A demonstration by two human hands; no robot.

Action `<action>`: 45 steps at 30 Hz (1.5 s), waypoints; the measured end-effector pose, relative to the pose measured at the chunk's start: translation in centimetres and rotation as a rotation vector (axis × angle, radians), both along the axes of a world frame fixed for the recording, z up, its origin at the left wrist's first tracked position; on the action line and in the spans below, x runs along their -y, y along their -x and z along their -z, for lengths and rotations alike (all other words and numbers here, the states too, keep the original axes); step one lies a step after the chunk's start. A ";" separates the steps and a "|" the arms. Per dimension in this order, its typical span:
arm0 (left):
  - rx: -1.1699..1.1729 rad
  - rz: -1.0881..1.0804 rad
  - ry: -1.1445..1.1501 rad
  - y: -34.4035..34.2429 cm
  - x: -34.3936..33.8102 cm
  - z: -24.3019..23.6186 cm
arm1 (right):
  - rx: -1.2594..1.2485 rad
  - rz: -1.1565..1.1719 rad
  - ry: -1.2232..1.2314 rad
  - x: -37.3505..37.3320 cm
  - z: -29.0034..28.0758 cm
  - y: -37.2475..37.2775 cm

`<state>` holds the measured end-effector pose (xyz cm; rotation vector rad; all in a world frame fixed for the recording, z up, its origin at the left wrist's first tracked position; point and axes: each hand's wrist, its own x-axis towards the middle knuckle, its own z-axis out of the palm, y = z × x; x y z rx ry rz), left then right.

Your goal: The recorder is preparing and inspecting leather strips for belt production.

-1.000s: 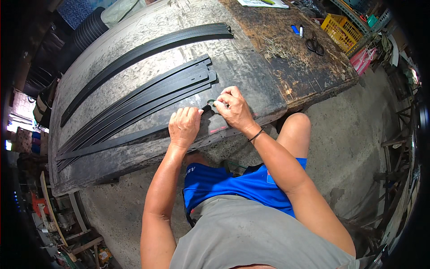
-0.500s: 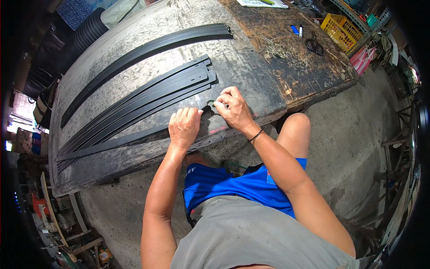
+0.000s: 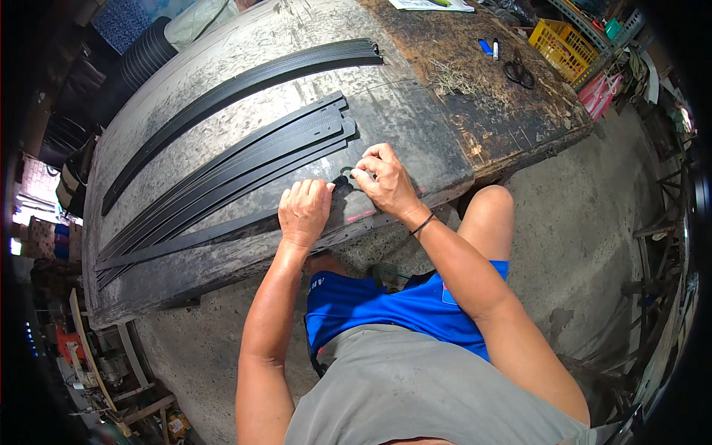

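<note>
A long black strap [image 3: 215, 236] runs along the near side of the worktable, and my left hand [image 3: 304, 208] is closed over its right end. Just to the right, my right hand [image 3: 386, 178] pinches a small dark curved piece, perhaps a ring or buckle [image 3: 346, 171], at the strap's tip. Part of that piece is hidden by my fingers. Beyond my hands lies a fanned set of black straps [image 3: 282, 141], some with holes near rounded ends. Farther off rests a tight bundle of black straps [image 3: 252, 81].
The worktable's grey top [image 3: 148, 133] meets a worn brown board [image 3: 475, 111] at right. On that board are black-handled scissors [image 3: 518, 73], a blue item [image 3: 485, 47], a white marker [image 3: 496, 49] and dry fibre scraps [image 3: 460, 78]. A yellow crate [image 3: 562, 50] stands beyond.
Both hands stay nearly in place at the strap's end. The small piece between them has shifted slightly; the whole view has tilted a little.
</note>
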<state>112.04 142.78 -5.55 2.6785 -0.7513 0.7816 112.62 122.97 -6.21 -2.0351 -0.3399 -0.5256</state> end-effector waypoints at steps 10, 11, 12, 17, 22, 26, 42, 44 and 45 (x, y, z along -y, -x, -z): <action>-0.030 0.013 -0.221 0.0 0.2 -1.2 | -0.189 0.128 -0.308 0.3 -0.1 -0.8; -0.053 0.035 -0.204 -0.1 0.2 -1.2 | -0.195 0.127 -0.323 0.3 0.0 -0.9; -0.076 0.057 -0.186 -0.2 0.2 -1.2 | -0.201 0.126 -0.338 0.4 0.2 -1.0; -0.080 0.026 -0.090 -0.1 0.4 -1.2 | -0.166 0.125 -0.318 0.6 0.7 -1.2; -0.324 0.185 0.212 -1.6 -1.0 -1.6 | -0.180 0.117 -0.313 0.4 0.0 -1.1; -0.155 0.209 -0.036 -1.9 -0.8 -2.1 | -0.177 0.064 -0.228 0.4 -0.2 -0.5; -0.280 0.117 0.235 -0.3 -0.3 -0.6 | -0.005 -0.102 0.082 1.2 0.0 -0.4; -0.261 0.121 0.235 -0.3 -0.3 -0.6 | -0.013 -0.104 0.084 1.2 -0.1 -0.3; -0.262 0.120 0.237 -0.3 -0.4 -0.5 | -0.019 -0.106 0.083 1.1 -0.1 -0.3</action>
